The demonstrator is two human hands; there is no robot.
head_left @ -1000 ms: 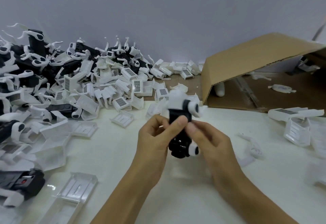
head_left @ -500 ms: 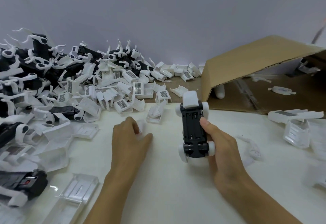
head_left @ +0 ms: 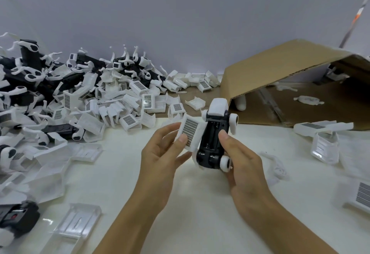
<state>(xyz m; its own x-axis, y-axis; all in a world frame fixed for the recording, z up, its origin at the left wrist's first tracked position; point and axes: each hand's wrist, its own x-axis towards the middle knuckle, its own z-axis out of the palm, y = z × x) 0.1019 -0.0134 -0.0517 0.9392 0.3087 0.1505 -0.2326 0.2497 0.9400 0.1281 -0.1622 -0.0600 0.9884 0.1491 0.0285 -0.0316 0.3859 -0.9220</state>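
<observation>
L fingers point(head_left: 170, 133) round grille cover point(head_left: 190, 130); R fingers point(head_left: 226, 140) round chassis point(head_left: 211, 136)

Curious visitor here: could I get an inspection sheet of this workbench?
surface: white table, parts lying at both sides.
job's things: black toy body with white wheels, underside up, compartment open; white cover with a grid label, right beside it.
clutter: pile of parts, white and black, at the left; clear trays near the front.
hands: left hand pinches the white cover; right hand grips the black toy body.
cables: none sure; thin striped strand top right, too blurred to tell.
surroundings: cardboard box open on its side at the right; grey wall behind.
</observation>
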